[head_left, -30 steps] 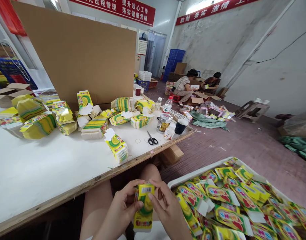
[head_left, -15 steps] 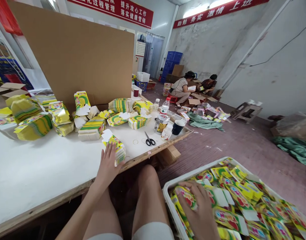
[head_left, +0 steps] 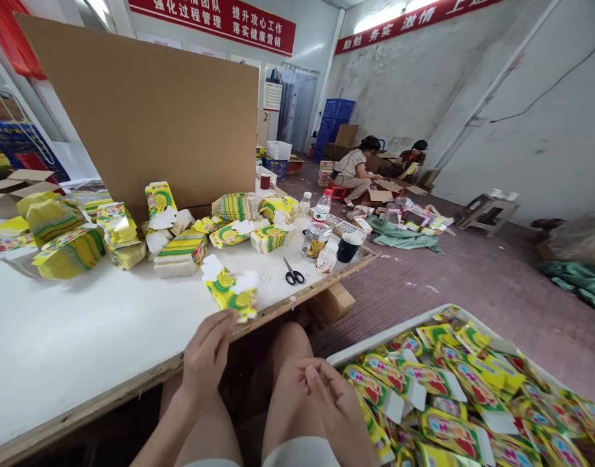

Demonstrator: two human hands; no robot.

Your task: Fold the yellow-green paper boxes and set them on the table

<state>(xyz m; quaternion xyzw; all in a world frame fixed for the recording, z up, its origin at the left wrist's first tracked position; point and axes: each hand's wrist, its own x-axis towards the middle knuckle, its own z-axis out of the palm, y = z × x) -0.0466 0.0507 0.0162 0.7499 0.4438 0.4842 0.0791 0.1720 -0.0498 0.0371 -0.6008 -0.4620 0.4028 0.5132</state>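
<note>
One flat yellow-and-green cardboard carton [head_left: 243, 301], blurred, is pinched in the left hand [head_left: 207, 353] below the frame's centre, while the right hand [head_left: 333, 394], loosely half-spread, is near a white-rimmed tray [head_left: 360, 349], lower right.

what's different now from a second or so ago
The left hand has drawn back from the stack toward the person and now pinches a carton, blurred. The right hand, over the tray half a second ago, has moved back toward the left hand; no carton shows in it. The carton both hands held earlier is no longer in them. The scissors and tray stayed put.
</note>
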